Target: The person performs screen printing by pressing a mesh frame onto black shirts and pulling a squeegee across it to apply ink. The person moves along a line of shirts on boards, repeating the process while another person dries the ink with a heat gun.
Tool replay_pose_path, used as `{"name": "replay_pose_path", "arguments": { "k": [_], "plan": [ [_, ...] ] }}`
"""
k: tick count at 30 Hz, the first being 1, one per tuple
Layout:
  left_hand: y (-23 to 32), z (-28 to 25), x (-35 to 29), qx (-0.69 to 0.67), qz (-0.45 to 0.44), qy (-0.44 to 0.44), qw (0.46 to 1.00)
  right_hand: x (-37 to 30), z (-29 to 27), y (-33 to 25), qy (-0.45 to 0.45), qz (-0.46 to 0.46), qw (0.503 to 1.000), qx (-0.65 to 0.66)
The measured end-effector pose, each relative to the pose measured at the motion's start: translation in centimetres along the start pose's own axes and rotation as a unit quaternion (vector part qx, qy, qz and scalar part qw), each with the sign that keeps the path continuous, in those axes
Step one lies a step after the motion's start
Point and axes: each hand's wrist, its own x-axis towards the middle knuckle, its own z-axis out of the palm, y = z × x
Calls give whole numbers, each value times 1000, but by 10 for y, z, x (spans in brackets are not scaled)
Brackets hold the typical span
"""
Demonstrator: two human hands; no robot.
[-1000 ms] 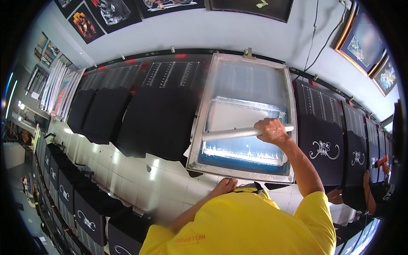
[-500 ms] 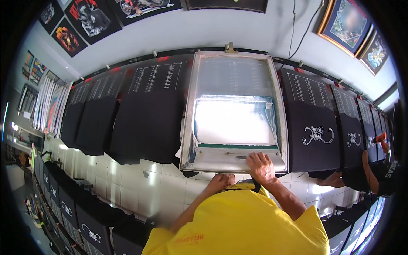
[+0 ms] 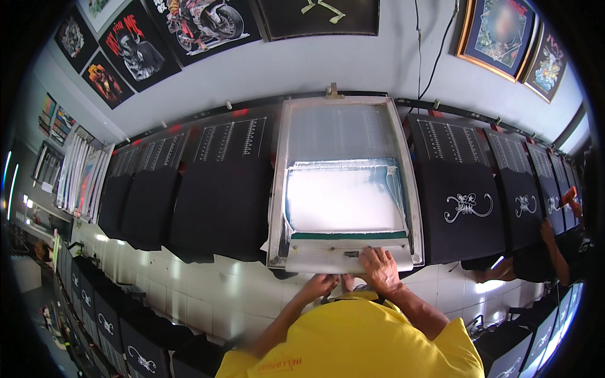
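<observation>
A screen-printing frame (image 3: 411,189) with a pale border lies over a printing station in front of me. White ink (image 3: 343,198) pools on its mesh, in the nearer half. A wide squeegee (image 3: 315,252) with a pale body and green blade rests across the frame's near end. My right hand (image 3: 380,268) is closed over the squeegee's near edge, right of its middle. My left hand (image 3: 318,286) is low at the frame's near edge, with its fingers curled; what they hold, if anything, is hidden.
Black shirts (image 3: 220,205) cover boards in a row on the left. To the right, a shirt (image 3: 463,220) bears a white curling print. Farther right, a co-worker's arm (image 3: 553,252) is beside an orange heat gun (image 3: 572,196). Stacked screens (image 3: 82,173) stand far left.
The view has tilted up, so the scene sits lower. The squeegee's near edge now overhangs the frame's front edge. My left hand has shifted slightly left; my right hand stays on the squeegee.
</observation>
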Motion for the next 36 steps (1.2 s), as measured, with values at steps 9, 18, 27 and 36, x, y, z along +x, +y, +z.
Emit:
{"name": "replay_pose_path", "arguments": {
  "k": [9, 18, 27, 36],
  "plan": [
    [-5, -13, -12, 384, 53, 46, 921, -1, -22, 24, 104, 64, 984, 129],
    [89, -115, -58, 362, 206, 416, 808, -39, 10, 125, 204, 333, 912, 127],
    [37, -162, -23, 402, 139, 414, 805, -31, 37, 150, 235, 433, 814, 309],
    [46, -162, -24, 354, 149, 407, 829, -30, 41, 151, 278, 446, 776, 348]
  ]
}}
